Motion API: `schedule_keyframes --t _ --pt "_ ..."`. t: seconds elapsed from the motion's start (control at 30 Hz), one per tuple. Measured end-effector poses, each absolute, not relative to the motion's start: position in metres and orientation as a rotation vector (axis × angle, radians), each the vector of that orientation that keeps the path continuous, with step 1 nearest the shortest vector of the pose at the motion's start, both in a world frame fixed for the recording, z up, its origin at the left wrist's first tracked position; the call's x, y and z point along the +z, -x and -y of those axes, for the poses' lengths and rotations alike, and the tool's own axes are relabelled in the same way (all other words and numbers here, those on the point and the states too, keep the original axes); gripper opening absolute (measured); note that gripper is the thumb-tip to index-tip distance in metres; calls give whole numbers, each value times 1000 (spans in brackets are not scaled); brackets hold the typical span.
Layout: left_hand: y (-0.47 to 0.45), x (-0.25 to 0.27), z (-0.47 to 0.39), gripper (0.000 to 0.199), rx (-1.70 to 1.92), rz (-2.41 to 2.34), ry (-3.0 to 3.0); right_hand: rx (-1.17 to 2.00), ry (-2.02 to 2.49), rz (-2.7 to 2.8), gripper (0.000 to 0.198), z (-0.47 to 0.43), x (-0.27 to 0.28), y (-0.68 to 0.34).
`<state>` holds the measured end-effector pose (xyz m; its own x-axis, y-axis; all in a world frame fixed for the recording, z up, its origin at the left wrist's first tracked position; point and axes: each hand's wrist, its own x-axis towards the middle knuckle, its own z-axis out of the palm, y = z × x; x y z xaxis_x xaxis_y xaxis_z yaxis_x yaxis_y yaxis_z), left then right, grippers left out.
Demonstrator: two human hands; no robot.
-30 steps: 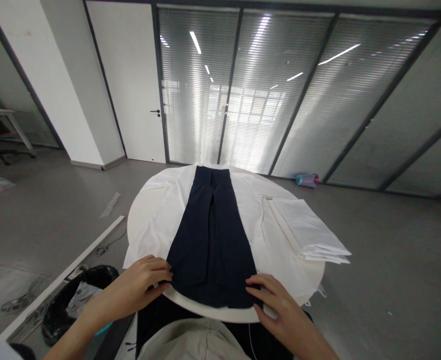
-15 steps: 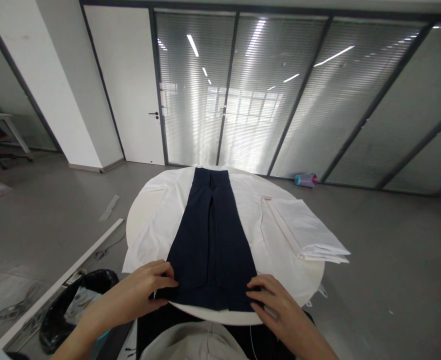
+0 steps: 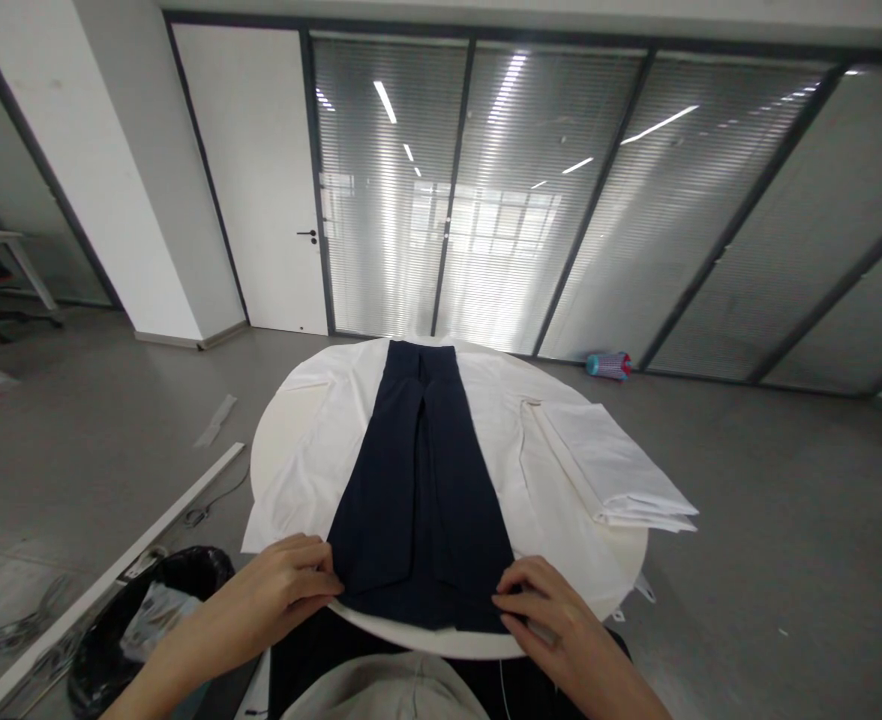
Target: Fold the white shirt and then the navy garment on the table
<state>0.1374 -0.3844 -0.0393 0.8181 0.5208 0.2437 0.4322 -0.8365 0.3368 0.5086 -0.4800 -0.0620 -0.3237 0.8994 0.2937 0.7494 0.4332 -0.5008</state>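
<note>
A long dark navy garment (image 3: 420, 480) lies folded lengthwise down the middle of a round white table (image 3: 276, 430), on top of a spread white cloth (image 3: 321, 450). My left hand (image 3: 287, 578) pinches the garment's near left corner at the table's front edge. My right hand (image 3: 546, 610) holds the near right corner, fingers curled onto the fabric. The garment's near end hangs slightly over the front rim.
A folded white cloth (image 3: 621, 470) sits on the table's right side and overhangs the rim. A black bin with a bag (image 3: 141, 610) stands on the floor at the lower left, beside a white strip. A small coloured bottle (image 3: 607, 365) lies by the glass wall.
Both hands shifted slightly along the garment's near edge and kept their hold on its corners. The garment's near end looks a little smoother.
</note>
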Motion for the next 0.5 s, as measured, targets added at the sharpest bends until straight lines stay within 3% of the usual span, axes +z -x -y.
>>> schedule_keyframes --t 0.5 --pt "-141 -38 389 21 510 -746 -2719 364 1322 2119 21 481 -60 -503"
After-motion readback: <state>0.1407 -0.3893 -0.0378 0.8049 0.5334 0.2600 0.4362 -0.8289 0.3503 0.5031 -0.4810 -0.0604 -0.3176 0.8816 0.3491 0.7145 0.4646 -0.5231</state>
